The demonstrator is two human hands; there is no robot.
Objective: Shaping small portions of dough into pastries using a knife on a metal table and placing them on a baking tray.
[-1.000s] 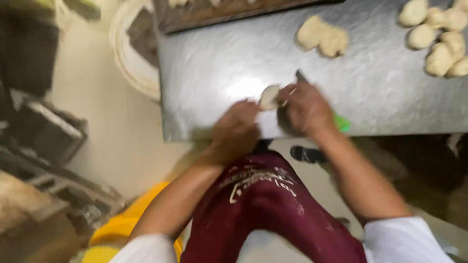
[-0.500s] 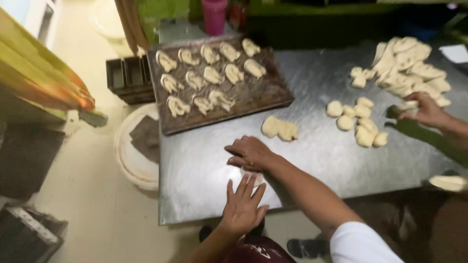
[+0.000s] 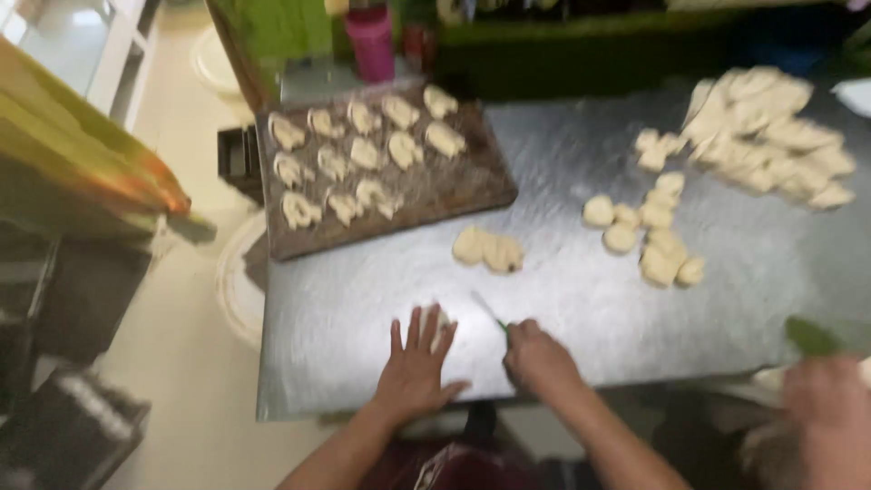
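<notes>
The left hand (image 3: pixel 415 363) lies open, fingers spread, pressing a dough piece (image 3: pixel 435 319) flat on the table (image 3: pixel 581 299). The right hand (image 3: pixel 540 361) is closed around a knife (image 3: pixel 491 314) just beside it.

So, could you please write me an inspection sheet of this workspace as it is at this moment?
Surface: steel table, shiny, dusted with flour.
Job's things: left hand flat on a dough piece; right hand closed on a green-handled knife.
Clutter: wooden board with shaped dough pieces; double dough lump; small dough balls; heap of dough strips.
Grippers: both hands bare.
Cables: nothing seen.
Surroundings: pink bottle behind the board; another person's hand at the right edge; pale floor.
</notes>
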